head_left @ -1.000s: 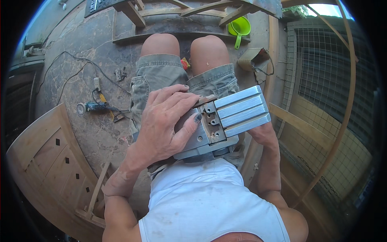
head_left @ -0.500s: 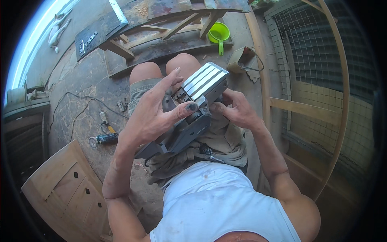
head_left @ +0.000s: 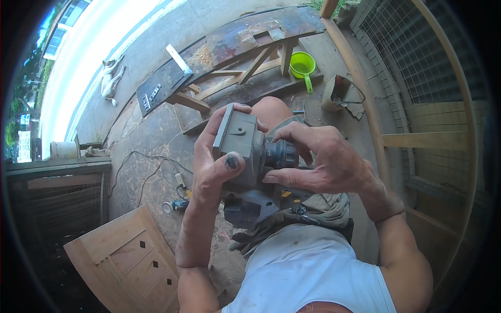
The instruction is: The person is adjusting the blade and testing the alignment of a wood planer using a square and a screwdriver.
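Note:
A grey electric planer [head_left: 242,130] is held up above my lap, its flat metal sole turned away toward the left so that only its edge shows. My left hand [head_left: 209,156] wraps round its front part, fingers behind and the dark-smudged thumb across the near side. On the right, a round dark ribbed knob [head_left: 284,153] sticks out of the planer, and my right hand [head_left: 331,161] grips it between thumb and fingers. The planer's darker rear body [head_left: 253,208] hangs over my lap, partly covered by my hands.
Ahead stands a low wooden bench [head_left: 224,47] bearing a metal straightedge [head_left: 179,60]. Under it sits a green dipper [head_left: 302,63], near an open cardboard box [head_left: 334,94]. An angle grinder [head_left: 174,206] with cord and a wooden panel [head_left: 122,245] are at left. A dog [head_left: 110,81] lies beyond.
The planer has been turned, so its grooved silver sole no longer faces up. My right hand has come round onto the knob, and my left has closed round the front. The view has shifted.

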A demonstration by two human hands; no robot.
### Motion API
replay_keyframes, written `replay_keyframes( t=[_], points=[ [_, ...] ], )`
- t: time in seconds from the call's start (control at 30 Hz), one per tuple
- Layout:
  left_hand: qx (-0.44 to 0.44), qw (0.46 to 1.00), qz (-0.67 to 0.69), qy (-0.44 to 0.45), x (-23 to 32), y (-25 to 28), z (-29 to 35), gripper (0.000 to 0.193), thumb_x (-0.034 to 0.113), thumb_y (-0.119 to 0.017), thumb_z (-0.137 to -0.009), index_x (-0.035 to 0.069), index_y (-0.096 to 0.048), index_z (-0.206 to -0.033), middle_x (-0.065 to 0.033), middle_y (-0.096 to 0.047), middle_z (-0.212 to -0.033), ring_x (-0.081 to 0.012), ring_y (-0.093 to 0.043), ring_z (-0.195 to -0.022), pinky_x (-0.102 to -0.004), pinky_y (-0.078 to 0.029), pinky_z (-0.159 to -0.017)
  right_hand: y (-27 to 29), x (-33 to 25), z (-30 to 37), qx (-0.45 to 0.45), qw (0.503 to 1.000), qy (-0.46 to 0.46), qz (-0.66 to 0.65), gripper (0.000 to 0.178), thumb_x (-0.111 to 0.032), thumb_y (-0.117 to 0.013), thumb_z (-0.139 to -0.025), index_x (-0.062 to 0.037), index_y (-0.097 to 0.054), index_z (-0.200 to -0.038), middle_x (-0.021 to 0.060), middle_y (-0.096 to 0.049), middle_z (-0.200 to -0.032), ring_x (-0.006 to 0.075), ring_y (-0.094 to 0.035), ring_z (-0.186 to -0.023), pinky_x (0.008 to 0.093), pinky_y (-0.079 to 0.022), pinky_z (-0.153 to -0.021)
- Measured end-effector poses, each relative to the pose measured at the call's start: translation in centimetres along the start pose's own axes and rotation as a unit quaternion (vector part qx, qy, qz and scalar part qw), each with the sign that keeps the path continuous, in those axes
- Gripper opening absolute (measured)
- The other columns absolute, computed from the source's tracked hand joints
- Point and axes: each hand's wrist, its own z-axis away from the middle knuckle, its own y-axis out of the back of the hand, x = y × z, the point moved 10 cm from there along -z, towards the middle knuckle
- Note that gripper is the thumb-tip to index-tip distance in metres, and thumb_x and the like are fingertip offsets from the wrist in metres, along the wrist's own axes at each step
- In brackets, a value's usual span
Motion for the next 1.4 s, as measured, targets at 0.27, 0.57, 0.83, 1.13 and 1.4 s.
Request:
replay_keyframes(
  t=[0.27, 0.57, 0.83, 1.13, 1.4],
  points=[
    [-0.04, 0.998, 0.05, -0.016, -5.9, 1.2, -0.6, 0.105, 0.087, -0.067, -0.091, 0.003, -0.05, -0.151, -0.0195, -0.068, -0.13, -0.0262, -0.071, -0.119, -0.0404, -0.062, -0.101, -2.9, 2.6, 0.9, 0.009, 0.998, 0.017, 0.064, 0.057, -0.039, -0.082, -0.1, 0.0068, -0.065, -0.13, 0.0278, -0.076, -0.097, 0.0448, -0.078, -0.087, 0.0479, -0.061, -0.078],
    [-0.015, 1.0, 0.0, -0.021, -5.4, 0.3, 0.0, 0.107, 0.085, -0.069, -0.089, 0.002, -0.048, -0.153, -0.0202, -0.068, -0.134, -0.0283, -0.069, -0.126, -0.043, -0.059, -0.108, -2.3, 3.4, -0.3, -0.059, 0.963, 0.025, 0.261, 0.064, -0.055, -0.082, -0.095, 0.0068, -0.074, -0.106, 0.0223, -0.074, -0.083, 0.0421, -0.076, -0.074, 0.0484, -0.062, -0.074],
    [-0.058, 0.998, 0.016, 0.019, -6.9, -0.2, -1.0, 0.109, 0.062, -0.093, -0.072, 0.001, -0.05, -0.152, -0.0212, -0.068, -0.137, -0.0295, -0.07, -0.127, -0.0441, -0.058, -0.11, -4.0, 8.5, -1.1, -0.258, 0.962, -0.081, 0.017, 0.053, -0.048, -0.076, -0.095, 0.0051, -0.078, -0.089, 0.017, -0.075, -0.078, 0.0292, -0.072, -0.07, 0.0422, -0.058, -0.072],
    [-0.046, 0.999, 0.008, 0.027, -7.0, 0.3, -0.9, 0.102, 0.055, -0.091, -0.074, 0.0, -0.052, -0.151, -0.0196, -0.069, -0.137, -0.0269, -0.071, -0.125, -0.0412, -0.058, -0.109, -3.5, 7.5, -1.0, -0.19, 0.98, -0.017, 0.055, 0.06, -0.046, -0.081, -0.095, 0.0075, -0.075, -0.121, 0.0191, -0.079, -0.1, 0.0276, -0.077, -0.088, 0.0404, -0.06, -0.082],
    [-0.054, 0.998, 0.006, 0.034, -7.1, -0.5, -1.1, 0.094, 0.048, -0.089, -0.077, 0.001, -0.053, -0.15, -0.017, -0.069, -0.14, -0.0241, -0.069, -0.126, -0.0395, -0.055, -0.111, -2.4, 4.7, 1.4, -0.002, 0.957, 0.0, 0.289, 0.058, -0.03, -0.086, -0.088, 0.0075, -0.069, -0.128, 0.0265, -0.076, -0.1, 0.0359, -0.079, -0.092, 0.0451, -0.063, -0.076]
  ],
)
